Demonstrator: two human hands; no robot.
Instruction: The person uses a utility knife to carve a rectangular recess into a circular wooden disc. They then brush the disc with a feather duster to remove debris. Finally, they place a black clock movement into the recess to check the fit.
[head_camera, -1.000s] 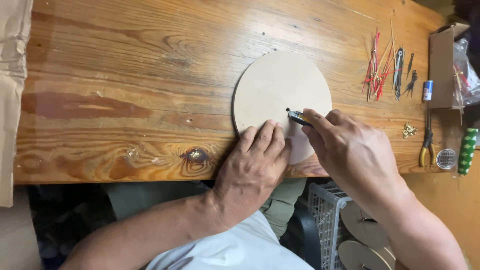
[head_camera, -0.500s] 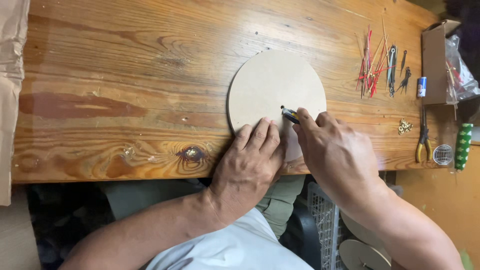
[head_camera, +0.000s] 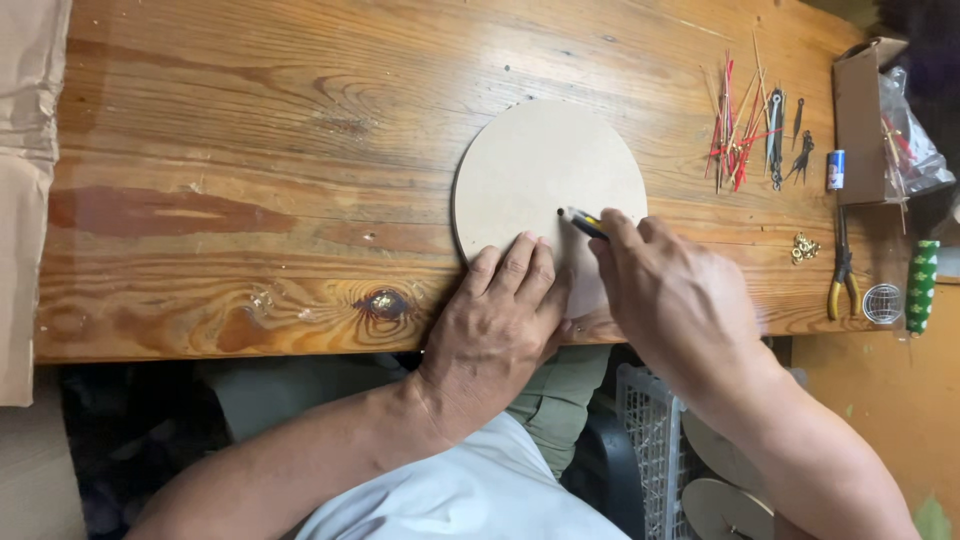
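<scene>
Left hand (head_camera: 500, 315) is lying flat, grip released, pinning the round wooden disc (head_camera: 545, 180) on the counter (head_camera: 250, 180) near its front edge. Right hand (head_camera: 675, 295) is gripping a dark pen (head_camera: 580, 221), its tip touching the disc's middle. Off to the right, a cardboard box (head_camera: 860, 115) is sitting open with a plastic bag (head_camera: 910, 140) poking out. Under the counter, a white crate (head_camera: 645, 440) is standing just beside more discs (head_camera: 725, 500).
</scene>
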